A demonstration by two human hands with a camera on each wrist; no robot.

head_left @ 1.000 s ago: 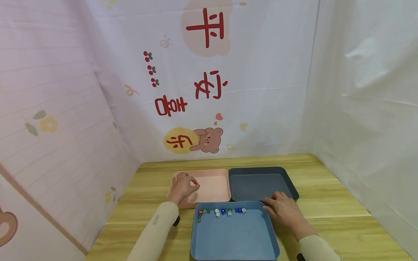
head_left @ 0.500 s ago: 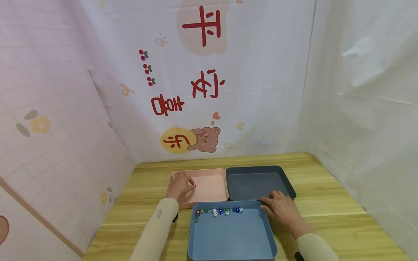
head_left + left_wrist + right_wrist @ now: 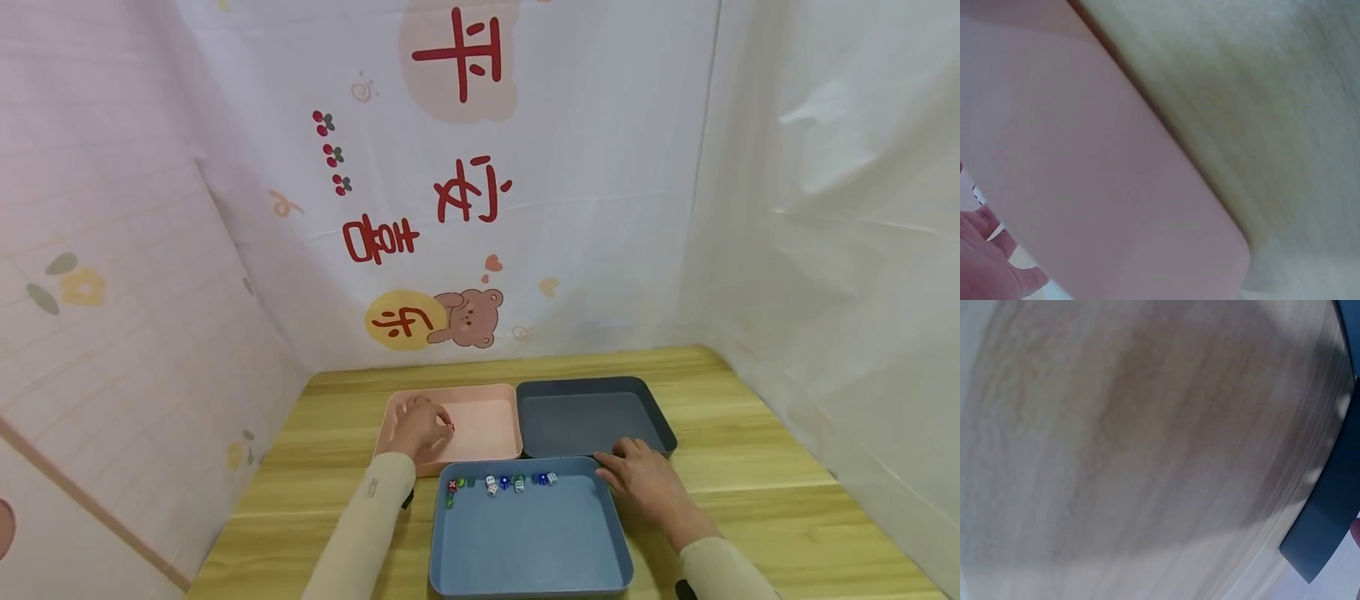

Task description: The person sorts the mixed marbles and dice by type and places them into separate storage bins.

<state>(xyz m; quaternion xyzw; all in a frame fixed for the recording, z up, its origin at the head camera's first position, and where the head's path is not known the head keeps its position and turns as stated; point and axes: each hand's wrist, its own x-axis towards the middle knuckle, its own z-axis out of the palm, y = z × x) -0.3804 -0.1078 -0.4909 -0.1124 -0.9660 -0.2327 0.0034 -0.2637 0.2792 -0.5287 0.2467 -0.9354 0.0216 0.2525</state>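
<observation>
Over the left part of the pink tray (image 3: pixel 483 425), my left hand (image 3: pixel 417 427) pinches a small red die (image 3: pixel 452 427) between thumb and fingertips. The left wrist view shows this tray's outer wall (image 3: pixel 1116 175), with fingers (image 3: pixel 988 269) beyond its rim. My right hand (image 3: pixel 647 483) lies with relaxed fingers at the far right corner of the blue tray (image 3: pixel 532 542), right by the near rim of the dark grey tray (image 3: pixel 592 421). Inside the blue tray, several dice line the far wall: a red die (image 3: pixel 452 486), white dice (image 3: pixel 491 486), blue dice (image 3: pixel 543 479) and green ones.
All three trays stand close together on a wood-grain table (image 3: pixel 750 500), pink and dark grey side by side behind the blue one. A printed white cloth (image 3: pixel 600 208) hangs behind the table and along both sides.
The head view has shifted slightly. Both hands keep nearly the same place against the trays, and the red die stays pinched in the left hand.
</observation>
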